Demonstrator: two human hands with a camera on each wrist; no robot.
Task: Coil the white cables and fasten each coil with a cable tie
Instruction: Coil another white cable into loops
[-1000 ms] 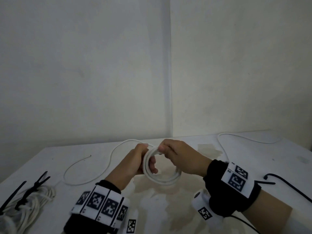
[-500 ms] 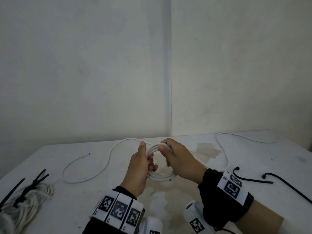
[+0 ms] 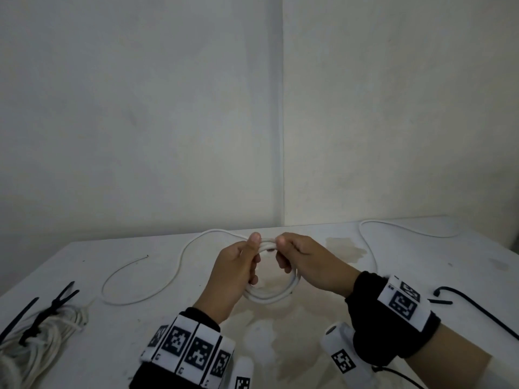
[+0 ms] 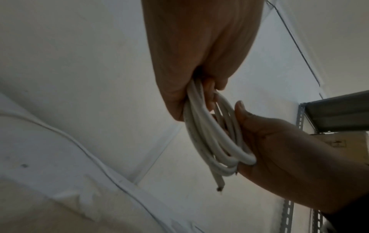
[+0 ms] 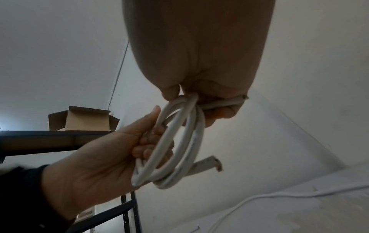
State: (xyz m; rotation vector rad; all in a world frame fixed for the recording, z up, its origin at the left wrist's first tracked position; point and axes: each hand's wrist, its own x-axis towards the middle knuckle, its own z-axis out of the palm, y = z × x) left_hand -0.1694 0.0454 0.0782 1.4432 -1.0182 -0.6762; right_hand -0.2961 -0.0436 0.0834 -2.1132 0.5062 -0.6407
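A small coil of white cable (image 3: pixel 269 297) hangs between both hands above the table (image 3: pixel 309 346). My left hand (image 3: pixel 250 256) pinches the coil's top left, thumb on top, fingers curled through the loops. Beside it my right hand (image 3: pixel 292 254) pinches the top right. In the left wrist view the coil (image 4: pixel 209 138) shows several loops and a cut end (image 4: pixel 219 187) sticking out below. In the right wrist view the coil (image 5: pixel 179 141) hangs from my right hand (image 5: pixel 199 94), with the left hand (image 5: pixel 111 157) gripping its side.
A thin loose white cable (image 3: pixel 179 265) curves over the table at left and passes behind the hands. Another white cable (image 3: pixel 370 248) lies at the back right. A finished coil (image 3: pixel 42 338) with a black tie (image 3: pixel 50 310) sits at front left. Black cable ties (image 3: pixel 455 293) lie at right.
Both hands have shifted their grip to the top of the coil, thumbs now close together. The coil hangs lower from them, and both wrists have drawn back toward me.
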